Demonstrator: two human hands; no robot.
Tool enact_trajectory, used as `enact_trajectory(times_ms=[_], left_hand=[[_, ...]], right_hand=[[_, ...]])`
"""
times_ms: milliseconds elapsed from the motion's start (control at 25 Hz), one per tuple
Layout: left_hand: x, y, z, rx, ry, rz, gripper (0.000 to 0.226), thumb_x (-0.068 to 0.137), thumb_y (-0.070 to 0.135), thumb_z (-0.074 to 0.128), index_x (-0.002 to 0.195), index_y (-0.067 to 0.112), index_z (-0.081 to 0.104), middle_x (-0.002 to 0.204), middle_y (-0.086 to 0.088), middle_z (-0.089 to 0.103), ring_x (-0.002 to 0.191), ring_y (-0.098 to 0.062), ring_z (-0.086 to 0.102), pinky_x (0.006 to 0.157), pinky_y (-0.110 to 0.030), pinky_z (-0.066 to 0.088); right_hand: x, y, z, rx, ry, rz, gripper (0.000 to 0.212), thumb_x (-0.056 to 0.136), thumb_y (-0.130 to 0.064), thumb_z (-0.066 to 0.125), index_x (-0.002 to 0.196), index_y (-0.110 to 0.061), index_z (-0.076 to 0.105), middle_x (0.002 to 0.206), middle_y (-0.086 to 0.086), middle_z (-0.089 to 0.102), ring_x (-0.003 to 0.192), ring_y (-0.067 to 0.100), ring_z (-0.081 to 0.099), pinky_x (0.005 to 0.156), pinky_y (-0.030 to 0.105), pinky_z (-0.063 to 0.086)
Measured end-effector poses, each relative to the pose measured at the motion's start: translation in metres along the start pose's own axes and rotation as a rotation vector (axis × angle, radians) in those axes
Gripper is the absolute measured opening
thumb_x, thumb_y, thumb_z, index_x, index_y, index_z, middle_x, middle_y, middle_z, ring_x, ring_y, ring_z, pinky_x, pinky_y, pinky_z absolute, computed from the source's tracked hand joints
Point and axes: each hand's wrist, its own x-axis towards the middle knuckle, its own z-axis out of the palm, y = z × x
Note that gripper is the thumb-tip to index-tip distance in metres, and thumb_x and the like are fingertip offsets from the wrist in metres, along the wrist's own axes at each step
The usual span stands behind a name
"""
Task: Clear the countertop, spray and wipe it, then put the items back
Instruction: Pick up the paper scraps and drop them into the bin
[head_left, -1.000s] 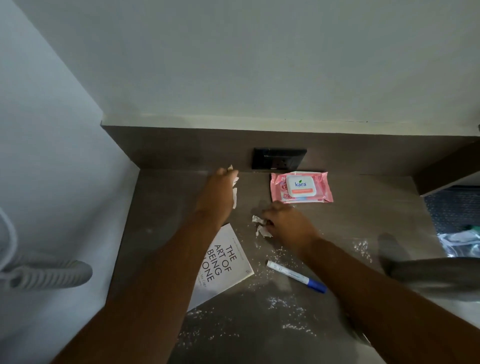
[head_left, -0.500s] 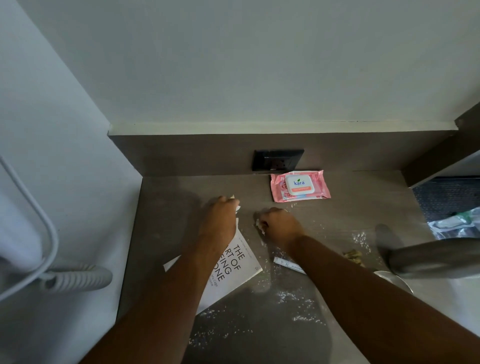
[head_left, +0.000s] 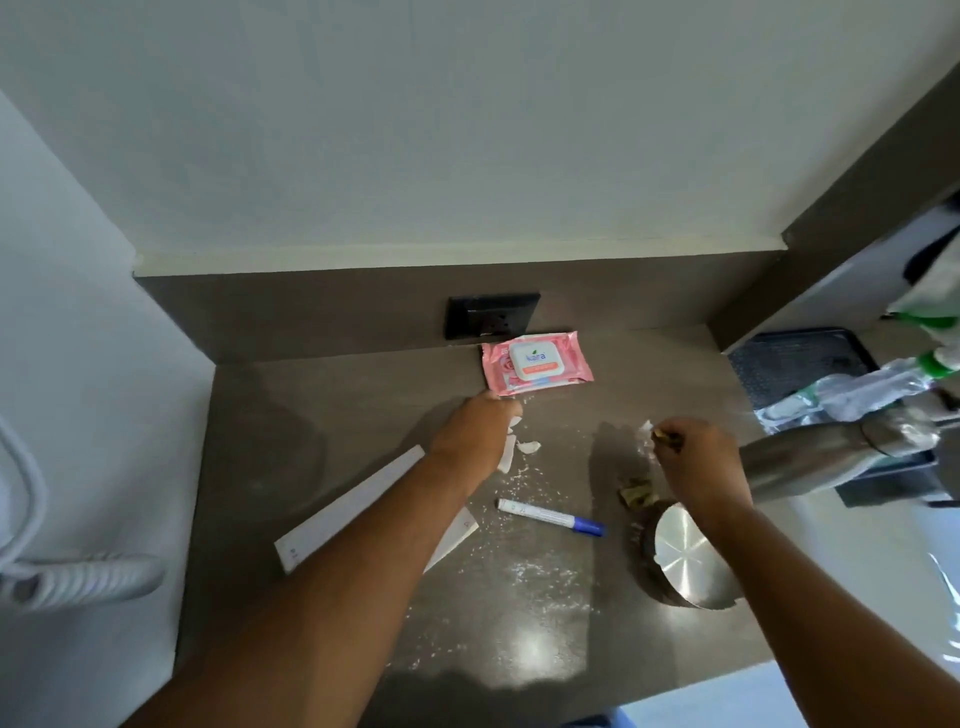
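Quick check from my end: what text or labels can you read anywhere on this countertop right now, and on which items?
"kara": on the white lid of the pink wipes pack.
Orange strip under it: print too small to read.
Marker: barrel print blurred.
Book: cover lettering not visible, forearm across it.

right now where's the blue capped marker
In the head view the marker lies flat on the countertop between the two forearms, left of the round metal lid.

Domestic room: grey-brown laminate countertop (head_left: 322, 410) in a wall corner, black wall socket (head_left: 492, 322), pink wet-wipes pack (head_left: 536, 365).
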Motion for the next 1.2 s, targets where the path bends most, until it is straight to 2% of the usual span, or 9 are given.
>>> enact_trajectory(times_ms=[120, 280, 440, 560, 680, 880, 1000, 1120, 1200], left_hand=[[0.016, 0.025, 0.017, 0.102, -0.109, 0.100, 0.029, 0.094, 0.005, 0.049, 0.120, 0.011, 0.061, 0.120, -0.013, 0.058, 0.104, -0.026, 0.060, 0.072, -0.027, 0.037], [0.030, 0.031, 0.036, 0.229, -0.173, 0.139, 0.030, 0.094, 0.003, 0.050, 0.120, 0.009, 0.062, 0.117, -0.015, 0.060, 0.106, -0.029, 0.061, 0.078, -0.032, 0.044], [0.036, 0.022, 0.050, 0.230, -0.154, 0.163, 0.017, 0.091, 0.012, 0.057, 0.106, 0.013, 0.066, 0.098, -0.010, 0.060, 0.084, -0.027, 0.063, 0.064, -0.031, 0.045], [0.033, 0.013, 0.061, 0.214, -0.082, 0.125, 0.023, 0.086, 0.032, 0.049, 0.096, 0.018, 0.065, 0.080, 0.003, 0.055, 0.067, -0.014, 0.053, 0.054, -0.027, 0.039], [0.035, 0.005, 0.073, 0.202, -0.078, 0.141, 0.027, 0.078, 0.027, 0.033, 0.089, 0.026, 0.057, 0.082, 0.000, 0.056, 0.064, -0.014, 0.049, 0.053, -0.027, 0.034], [0.029, 0.006, 0.064, 0.033, -0.082, 0.020, 0.016, 0.078, 0.019, 0.044, 0.088, 0.029, 0.052, 0.084, -0.001, 0.057, 0.066, -0.018, 0.052, 0.053, -0.027, 0.036], [0.023, 0.013, 0.056, 0.003, -0.057, 0.033, 0.022, 0.083, 0.011, 0.049, 0.096, 0.026, 0.060, 0.092, -0.004, 0.061, 0.074, -0.021, 0.056, 0.058, -0.031, 0.045], [0.020, 0.017, 0.048, -0.040, -0.014, -0.006, 0.029, 0.088, 0.004, 0.050, 0.106, 0.020, 0.067, 0.103, -0.008, 0.065, 0.085, -0.025, 0.060, 0.065, -0.032, 0.044], [0.014, 0.020, 0.042, -0.075, 0.004, -0.042, 0.031, 0.091, 0.003, 0.049, 0.108, 0.018, 0.069, 0.110, -0.008, 0.065, 0.092, -0.024, 0.060, 0.067, -0.030, 0.041]], right_hand=[[0.005, 0.014, 0.004, -0.172, -0.126, 0.009, 0.013, 0.088, -0.008, 0.062, 0.091, -0.012, 0.074, 0.094, 0.010, 0.072, 0.086, 0.026, 0.065, 0.077, 0.029, 0.048], [0.016, 0.022, 0.019, -0.307, -0.324, -0.070, 0.017, 0.093, -0.011, 0.058, 0.103, -0.010, 0.072, 0.106, 0.012, 0.071, 0.099, 0.026, 0.065, 0.086, 0.029, 0.047], [0.023, 0.022, 0.031, -0.401, -0.449, -0.189, 0.027, 0.092, -0.014, 0.062, 0.119, -0.010, 0.065, 0.117, 0.011, 0.066, 0.106, 0.025, 0.063, 0.091, 0.034, 0.051], [0.023, 0.026, 0.038, -0.407, -0.499, -0.229, 0.043, 0.082, -0.022, 0.074, 0.122, -0.012, 0.060, 0.120, 0.011, 0.057, 0.108, 0.028, 0.060, 0.090, 0.036, 0.051], [0.023, 0.026, 0.045, -0.432, -0.489, -0.271, 0.034, 0.078, -0.020, 0.075, 0.109, -0.014, 0.064, 0.115, 0.011, 0.059, 0.099, 0.027, 0.063, 0.085, 0.038, 0.054], [0.027, 0.024, 0.046, -0.432, -0.516, -0.284, 0.025, 0.077, -0.018, 0.075, 0.101, -0.014, 0.069, 0.104, 0.008, 0.068, 0.091, 0.024, 0.063, 0.079, 0.035, 0.054], [0.028, 0.025, 0.044, -0.366, -0.508, -0.256, 0.022, 0.079, -0.013, 0.076, 0.100, -0.013, 0.069, 0.095, 0.004, 0.067, 0.081, 0.019, 0.060, 0.071, 0.026, 0.046], [0.027, 0.025, 0.031, -0.129, -0.350, -0.171, 0.017, 0.079, -0.008, 0.075, 0.089, -0.018, 0.066, 0.088, 0.000, 0.065, 0.083, 0.019, 0.063, 0.071, 0.024, 0.045], [0.021, 0.021, 0.021, 0.061, -0.205, -0.085, 0.021, 0.077, -0.007, 0.077, 0.080, -0.022, 0.063, 0.081, -0.001, 0.064, 0.077, 0.016, 0.062, 0.064, 0.024, 0.046]])
